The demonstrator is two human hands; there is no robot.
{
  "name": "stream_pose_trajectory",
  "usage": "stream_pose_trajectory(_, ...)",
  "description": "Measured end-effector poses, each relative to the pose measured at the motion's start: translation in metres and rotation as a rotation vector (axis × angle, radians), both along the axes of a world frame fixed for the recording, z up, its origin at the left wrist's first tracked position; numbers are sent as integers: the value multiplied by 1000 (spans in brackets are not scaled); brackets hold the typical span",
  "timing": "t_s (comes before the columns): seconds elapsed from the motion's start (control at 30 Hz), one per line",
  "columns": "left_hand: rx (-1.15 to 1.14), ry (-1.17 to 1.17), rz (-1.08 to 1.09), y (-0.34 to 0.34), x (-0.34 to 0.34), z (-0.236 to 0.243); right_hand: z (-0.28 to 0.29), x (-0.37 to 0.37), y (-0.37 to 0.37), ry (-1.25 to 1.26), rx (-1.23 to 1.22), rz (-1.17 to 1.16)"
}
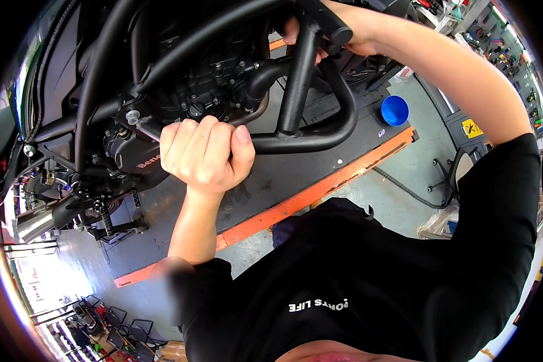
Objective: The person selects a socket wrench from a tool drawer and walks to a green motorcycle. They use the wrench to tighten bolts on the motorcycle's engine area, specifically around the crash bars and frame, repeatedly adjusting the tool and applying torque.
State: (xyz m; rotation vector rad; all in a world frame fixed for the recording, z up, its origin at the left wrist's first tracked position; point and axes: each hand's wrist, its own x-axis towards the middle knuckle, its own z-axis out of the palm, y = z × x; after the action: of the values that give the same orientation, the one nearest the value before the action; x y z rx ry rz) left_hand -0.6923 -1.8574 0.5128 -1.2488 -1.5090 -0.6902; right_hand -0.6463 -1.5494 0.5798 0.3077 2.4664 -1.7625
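Head view: the left hand (204, 154) was seen clenched in a fist just beside the lower tube of a black crash bar (308, 130), on a motorcycle engine (205, 84); whether a tool was gripped inside the fist could not be told. The right hand (338, 27) was wrapped around the bar's upper end. The bar appeared already seated against the frame, so positioning was judged done and fastening near the silver bolt (133, 116) judged unfinished. A blue cup (394, 110) was left on the lift platform (320, 187).
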Motion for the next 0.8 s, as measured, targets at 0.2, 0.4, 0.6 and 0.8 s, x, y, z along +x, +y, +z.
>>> stream_pose_trajectory(0.2,-22,-11,8,-1,4,4,36,-1,0,-265,-109,65)
stream_pose_trajectory(0.4,-46,-38,13,-5,6,5,35,5,-1,-121,93,-74)
stream_pose_trajectory(0.6,-33,-33,12,-4,6,6,29,5,16,-85,37,-24)
stream_pose_trajectory(0.8,-49,-40,24,-4,7,7,45,5,20,-234,-175,63)
